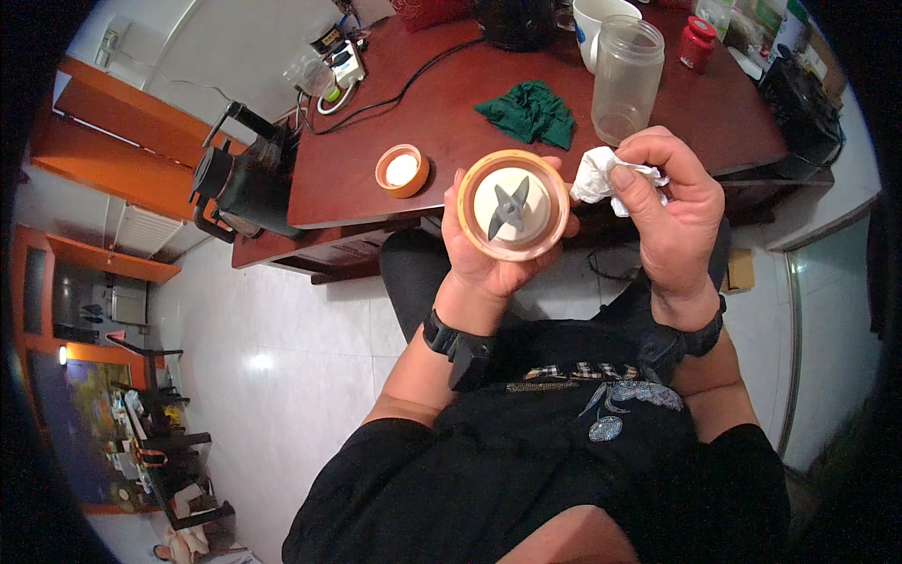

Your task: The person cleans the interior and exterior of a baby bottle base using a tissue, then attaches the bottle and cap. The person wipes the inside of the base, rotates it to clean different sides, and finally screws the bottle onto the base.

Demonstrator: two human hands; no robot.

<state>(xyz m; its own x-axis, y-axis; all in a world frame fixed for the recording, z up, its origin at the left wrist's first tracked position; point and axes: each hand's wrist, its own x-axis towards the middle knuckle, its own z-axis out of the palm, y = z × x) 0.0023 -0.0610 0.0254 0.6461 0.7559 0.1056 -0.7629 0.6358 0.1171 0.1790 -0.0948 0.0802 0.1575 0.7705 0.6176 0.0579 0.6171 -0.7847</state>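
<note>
My left hand (486, 271) grips a portable blender's blade base (463, 211), an orange ring around a cream hub with grey metal blades facing up at me. To its right, my right hand (680, 201) pinches a crumpled white tissue (596, 176) between thumb and fingers. The tissue lies close to the base's right rim; whether they touch I cannot tell. Beyond my right hand a clear plastic blender cup (627, 84) stands upright on the brown table (437, 106). An orange cap (403, 171) with a white inside lies at the table's near left.
A crumpled dark green cloth (528, 113) lies mid-table. Behind the cup are a white mug (585, 32) and a small red jar (697, 44). A black cable (394, 102) runs from a white power strip (348, 67). Left of the table stands a black chair (246, 183).
</note>
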